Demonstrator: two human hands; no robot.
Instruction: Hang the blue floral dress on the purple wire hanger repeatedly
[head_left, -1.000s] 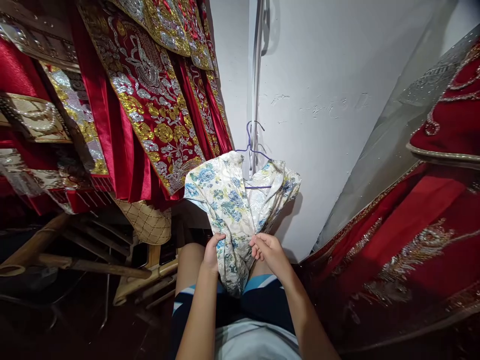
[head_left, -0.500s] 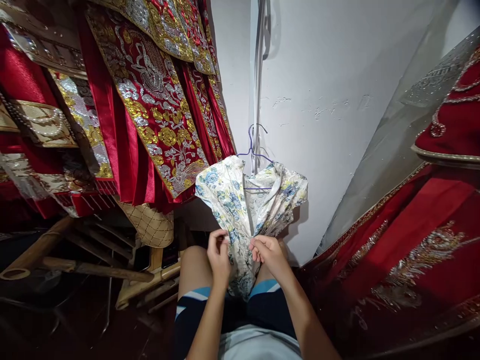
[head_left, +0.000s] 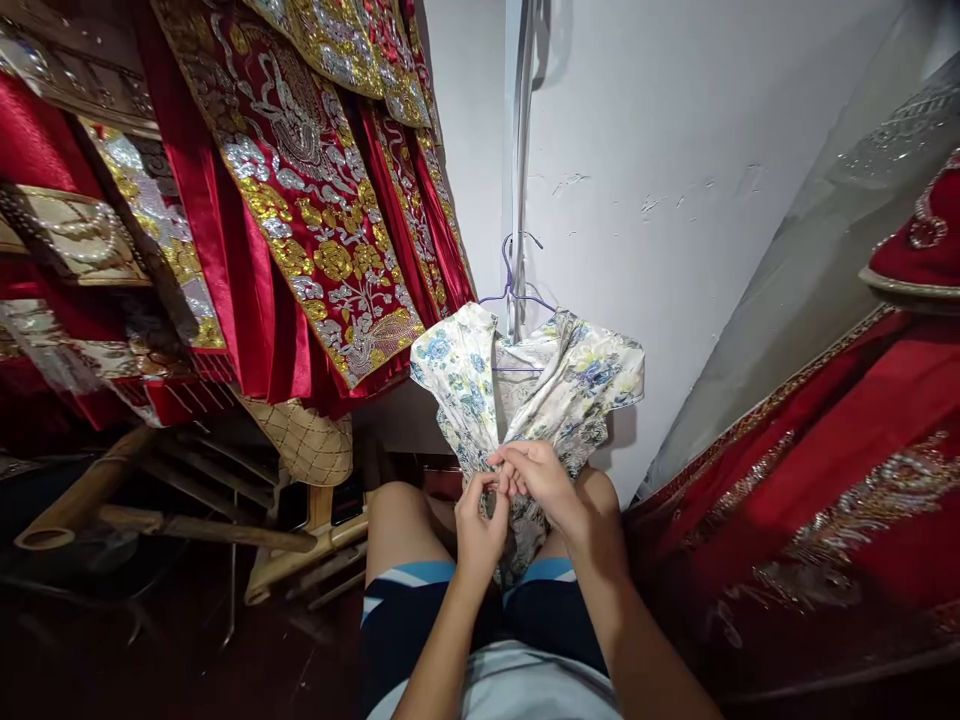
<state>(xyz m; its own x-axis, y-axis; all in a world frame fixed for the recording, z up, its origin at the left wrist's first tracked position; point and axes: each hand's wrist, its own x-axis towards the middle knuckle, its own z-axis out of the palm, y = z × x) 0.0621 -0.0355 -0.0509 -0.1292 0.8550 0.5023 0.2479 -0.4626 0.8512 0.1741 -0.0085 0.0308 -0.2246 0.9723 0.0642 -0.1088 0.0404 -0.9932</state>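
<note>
- Right now both hands are working at the front of a floral garment (head_left: 465, 375), cream cloth with blue and yellow flowers, hanging on a purple wire hanger (head_left: 517, 295) against the white wall (head_left: 675, 250).
- Left hand (head_left: 480, 525) is coming up from below, fingers pinched together on the cloth at the middle of the garment, just under the open neckline.
- Right hand (head_left: 544, 480) is sitting just above and beside it, fingers curled and closed on the same bunched fabric; the two hands are touching at the fingertips.
- The garment is hanging straight ahead over the person's knees, its lower part dropping between the bare thighs above the dark shorts (head_left: 547, 610) with blue and white stripes.
- To the left, red robes with gold and silver embroidery (head_left: 300, 210) are hanging in a row, nearly brushing the garment's left shoulder.
- To the right, more red embroidered cloth (head_left: 825, 480) is lying under a clear plastic cover.
- Down on the left, bamboo furniture (head_left: 150, 510) is standing on the dark floor.
</note>
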